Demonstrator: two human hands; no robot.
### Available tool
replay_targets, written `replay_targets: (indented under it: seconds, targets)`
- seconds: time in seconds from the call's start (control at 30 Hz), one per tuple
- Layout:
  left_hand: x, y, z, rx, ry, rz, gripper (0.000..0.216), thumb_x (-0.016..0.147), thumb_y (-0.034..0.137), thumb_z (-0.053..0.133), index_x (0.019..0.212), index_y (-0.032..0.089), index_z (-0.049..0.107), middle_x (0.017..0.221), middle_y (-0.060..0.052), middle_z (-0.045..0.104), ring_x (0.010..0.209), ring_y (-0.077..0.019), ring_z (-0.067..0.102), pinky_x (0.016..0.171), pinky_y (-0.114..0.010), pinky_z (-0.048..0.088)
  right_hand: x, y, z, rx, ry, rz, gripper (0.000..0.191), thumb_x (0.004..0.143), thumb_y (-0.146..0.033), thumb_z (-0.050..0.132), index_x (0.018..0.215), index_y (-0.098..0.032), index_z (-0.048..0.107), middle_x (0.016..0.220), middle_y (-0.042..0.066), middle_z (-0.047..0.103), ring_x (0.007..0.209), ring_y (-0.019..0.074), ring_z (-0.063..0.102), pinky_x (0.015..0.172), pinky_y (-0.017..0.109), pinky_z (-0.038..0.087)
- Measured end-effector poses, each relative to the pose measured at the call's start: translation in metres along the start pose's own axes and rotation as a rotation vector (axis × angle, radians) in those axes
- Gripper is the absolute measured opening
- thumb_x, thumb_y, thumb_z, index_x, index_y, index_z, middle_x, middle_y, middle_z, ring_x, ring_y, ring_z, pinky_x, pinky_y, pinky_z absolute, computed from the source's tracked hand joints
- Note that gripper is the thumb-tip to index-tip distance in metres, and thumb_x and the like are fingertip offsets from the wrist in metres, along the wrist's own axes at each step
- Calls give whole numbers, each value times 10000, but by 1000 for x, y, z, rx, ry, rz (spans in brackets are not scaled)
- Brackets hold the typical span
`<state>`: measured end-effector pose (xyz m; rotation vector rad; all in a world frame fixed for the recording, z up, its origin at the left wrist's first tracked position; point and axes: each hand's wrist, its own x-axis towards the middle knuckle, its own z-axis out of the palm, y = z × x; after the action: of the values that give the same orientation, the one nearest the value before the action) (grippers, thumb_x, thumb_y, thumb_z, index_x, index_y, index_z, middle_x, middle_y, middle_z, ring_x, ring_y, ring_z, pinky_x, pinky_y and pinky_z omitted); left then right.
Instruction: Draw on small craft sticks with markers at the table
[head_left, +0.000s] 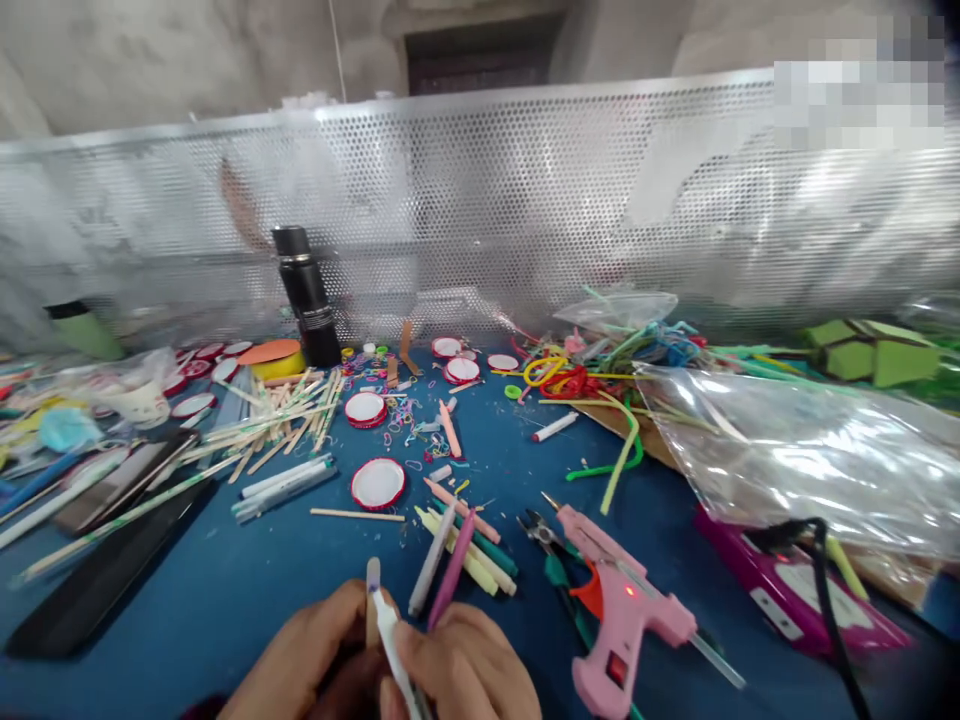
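We pinch stick (pixel 373 573) in left fingers (pixel 346 606), white pen (pixel 391 640) in right fingers (pixel 417 645). Slack left pinch could let stick twist; careless sweep right of fingers could meet glue gun (pixel 637 612), maybe hot.

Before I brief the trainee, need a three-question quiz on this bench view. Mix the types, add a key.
1. Which item is in the right hand?
a) cutters
b) white marker
c) black bottle

2. True or false: the pink glue gun lies to the left of the person's two hands.

3. Fill the gap: the left hand grips a ____.

Key:
1. b
2. False; the pink glue gun lies to the right of both hands.
3. craft stick
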<state>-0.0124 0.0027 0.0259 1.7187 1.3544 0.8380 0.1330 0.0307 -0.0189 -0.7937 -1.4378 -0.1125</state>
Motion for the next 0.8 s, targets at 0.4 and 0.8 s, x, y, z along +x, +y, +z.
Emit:
replay_targets:
  seconds: [0.4, 0.8]
  targets:
    - [1, -5, 3, -119, 22, 83, 262, 1028, 387, 508, 869, 191, 578, 777, 13, 602, 679, -116, 546, 643, -214, 446, 22, -6, -35, 180, -381, 40, 191, 935, -151, 629, 1107, -219, 676, 853, 37, 749, 767, 197, 697, 743, 332, 570]
    - [3, -3, -1, -71, 67, 156, 247, 1018, 389, 512, 891, 186, 575, 730, 22, 606, 627, -110, 542, 586, -228, 410, 24, -10, -24, 205, -342, 169, 96, 936, -226, 671, 1003, -233, 740, 940, 16, 805, 863, 176, 746, 819, 279, 533]
